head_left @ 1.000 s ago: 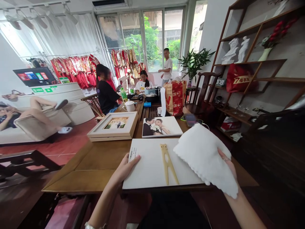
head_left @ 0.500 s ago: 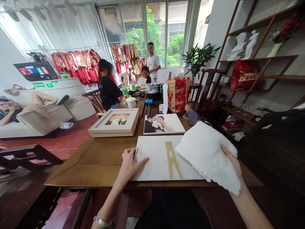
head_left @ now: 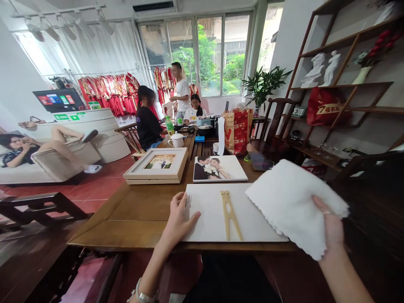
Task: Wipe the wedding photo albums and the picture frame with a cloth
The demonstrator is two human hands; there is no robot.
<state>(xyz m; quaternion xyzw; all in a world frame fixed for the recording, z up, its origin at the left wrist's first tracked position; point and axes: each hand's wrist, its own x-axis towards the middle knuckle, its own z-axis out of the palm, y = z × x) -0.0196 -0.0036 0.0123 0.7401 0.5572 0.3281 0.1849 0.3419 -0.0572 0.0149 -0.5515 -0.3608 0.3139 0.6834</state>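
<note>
My left hand (head_left: pixel 182 216) grips the left edge of a white board (head_left: pixel 205 225) lying flat on the wooden table, its thumb stretched over the top and its fingers along the edge. Small dark print shows beside those fingers. A pale yellow cat-headed, two-legged tool (head_left: pixel 227 214) lies on the board. My right hand (head_left: pixel 331 225) is closed on a white fluffy cloth (head_left: pixel 290 200) with a scalloped edge, held up over the board's right end and hiding that part. The cloth covers some of the right fingers.
Beyond the board lie a couple's photo panel (head_left: pixel 217 169) and a framed picture (head_left: pixel 158 165). Farther back stand a white teapot (head_left: pixel 177 139), a green bottle (head_left: pixel 169 124) and a red-and-brown paper bag (head_left: pixel 238 131). People are around the table's far end; another person lies on the sofa (head_left: pixel 59 162).
My right hand has moved right with the cloth, uncovering more of the board. My left hand stays at the board's edge. The person in white at the back has turned and shifted left.
</note>
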